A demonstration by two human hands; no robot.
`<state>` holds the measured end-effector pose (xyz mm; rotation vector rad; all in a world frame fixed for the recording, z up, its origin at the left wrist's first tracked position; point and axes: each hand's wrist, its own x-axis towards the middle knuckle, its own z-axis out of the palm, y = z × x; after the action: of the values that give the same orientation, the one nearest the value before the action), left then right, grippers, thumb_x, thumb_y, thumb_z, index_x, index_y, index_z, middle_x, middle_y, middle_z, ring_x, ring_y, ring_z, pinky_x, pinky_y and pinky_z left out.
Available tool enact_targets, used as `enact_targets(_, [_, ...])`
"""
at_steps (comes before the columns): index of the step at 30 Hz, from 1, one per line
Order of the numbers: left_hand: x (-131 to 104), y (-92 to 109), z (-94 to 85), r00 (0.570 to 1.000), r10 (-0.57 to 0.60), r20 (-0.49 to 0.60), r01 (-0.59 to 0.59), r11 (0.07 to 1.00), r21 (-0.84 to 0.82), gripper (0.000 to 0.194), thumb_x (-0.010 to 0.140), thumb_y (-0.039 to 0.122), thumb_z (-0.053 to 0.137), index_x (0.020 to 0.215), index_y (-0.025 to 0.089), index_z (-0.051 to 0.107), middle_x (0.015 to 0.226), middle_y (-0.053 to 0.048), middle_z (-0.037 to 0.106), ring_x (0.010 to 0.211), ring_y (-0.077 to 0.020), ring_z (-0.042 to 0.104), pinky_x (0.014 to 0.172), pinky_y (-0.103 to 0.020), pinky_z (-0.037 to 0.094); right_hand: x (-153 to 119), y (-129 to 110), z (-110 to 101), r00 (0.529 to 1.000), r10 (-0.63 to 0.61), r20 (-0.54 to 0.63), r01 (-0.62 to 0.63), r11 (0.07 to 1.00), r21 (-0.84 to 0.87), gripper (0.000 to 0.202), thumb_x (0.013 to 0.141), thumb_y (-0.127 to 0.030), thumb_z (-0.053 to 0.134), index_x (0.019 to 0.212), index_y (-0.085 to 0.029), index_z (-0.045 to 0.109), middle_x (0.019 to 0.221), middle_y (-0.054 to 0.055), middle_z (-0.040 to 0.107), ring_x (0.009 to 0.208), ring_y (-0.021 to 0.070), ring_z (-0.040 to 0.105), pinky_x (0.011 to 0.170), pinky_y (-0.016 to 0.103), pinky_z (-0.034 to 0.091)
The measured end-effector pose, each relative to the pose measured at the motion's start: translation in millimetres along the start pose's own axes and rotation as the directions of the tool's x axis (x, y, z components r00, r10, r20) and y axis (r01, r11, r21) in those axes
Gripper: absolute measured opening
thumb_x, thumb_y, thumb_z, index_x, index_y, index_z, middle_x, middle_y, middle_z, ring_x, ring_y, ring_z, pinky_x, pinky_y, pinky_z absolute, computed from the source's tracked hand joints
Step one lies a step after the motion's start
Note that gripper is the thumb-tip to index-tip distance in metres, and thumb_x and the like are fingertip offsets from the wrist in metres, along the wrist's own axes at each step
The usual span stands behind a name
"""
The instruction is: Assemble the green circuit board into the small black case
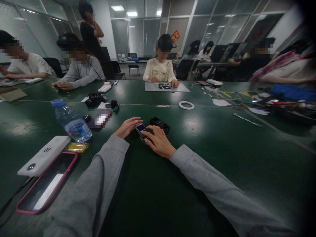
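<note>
A small circuit board with a little screen (141, 127) is held low over the table between my two hands. My left hand (128, 127) has its fingers along the board's upper left edge; its thumb is largely hidden. From the right, my right hand (160, 141) grips the board, fingertips beside the screen and thumb lower down. Part of the board's lower end is covered by these fingers. Just behind my right hand lies a black open-looking case (160, 124), whose inside is too dark to make out.
To the left are a water bottle (71, 121), a white power bank (44, 156), a red-rimmed phone (48, 184) and a yellow packet (77, 147). A white tape roll (186, 105) lies ahead. Tangled cables (269, 98) are at right. Several people sit around the green table (209, 131).
</note>
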<state>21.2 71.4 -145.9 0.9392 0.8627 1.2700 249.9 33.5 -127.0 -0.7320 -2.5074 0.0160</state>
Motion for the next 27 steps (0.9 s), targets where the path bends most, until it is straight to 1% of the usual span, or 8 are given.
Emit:
enact_targets(5, [-0.3,0.1,0.2,1.000,0.008,0.005,-0.008,1.000,-0.005,0.038,0.077,0.019,0.067,0.114,0.014,0.060,0.113,-0.011,0.066,0.096,-0.0171,0.065,0.087,-0.029,0.047,-0.1,-0.1,-1.0,1.000,-0.009,-0.010,0.010,1.000,0.006,0.043,0.097,-0.039,0.038,0.138,-0.026,0.038,0.131,0.010,0.041,0.120,0.0253,0.038,0.099,0.043,0.037])
enact_targets(9, [-0.6,0.6,0.7,1.000,0.010,0.004,-0.010,1.000,0.003,0.038,0.076,0.020,0.067,0.113,0.015,0.061,0.112,-0.011,0.066,0.095,-0.0170,0.065,0.086,-0.029,0.047,0.0,0.4,-0.4,1.000,0.001,-0.004,-0.001,1.000,0.004,0.038,0.097,-0.038,0.038,0.132,-0.026,0.045,0.129,0.010,0.042,0.119,0.0256,0.038,0.098,0.044,0.037])
enact_targets(14, [-1.0,1.5,1.8,1.000,0.001,-0.010,-0.001,1.000,-0.001,0.038,0.076,0.019,0.067,0.113,0.015,0.061,0.111,-0.011,0.067,0.094,-0.0164,0.065,0.086,-0.029,0.047,0.5,0.4,-0.4,0.999,-0.008,-0.031,0.009,1.000,0.017,0.040,0.096,-0.037,0.040,0.134,-0.024,0.043,0.129,0.011,0.043,0.119,0.0255,0.039,0.097,0.044,0.038])
enact_targets(19, [-1.4,2.4,3.3,1.000,0.003,-0.013,-0.003,1.000,0.008,0.037,0.076,0.019,0.068,0.112,0.015,0.061,0.109,-0.010,0.067,0.094,-0.0165,0.065,0.085,-0.028,0.047,0.8,0.3,-2.1,0.999,-0.039,-0.024,0.040,0.999,0.012,0.029,0.097,-0.031,0.039,0.120,-0.026,0.055,0.125,0.009,0.046,0.118,0.0243,0.039,0.096,0.042,0.038])
enact_targets(27, [-1.2,1.7,3.0,1.000,0.005,-0.016,-0.004,1.000,0.022,0.037,0.076,0.020,0.067,0.113,0.014,0.062,0.111,-0.011,0.067,0.093,-0.0164,0.065,0.084,-0.028,0.047,1.1,-0.7,-2.0,0.999,-0.042,-0.033,0.042,0.999,0.023,0.030,0.096,-0.029,0.041,0.122,-0.024,0.054,0.122,0.009,0.049,0.115,0.0246,0.040,0.095,0.043,0.039])
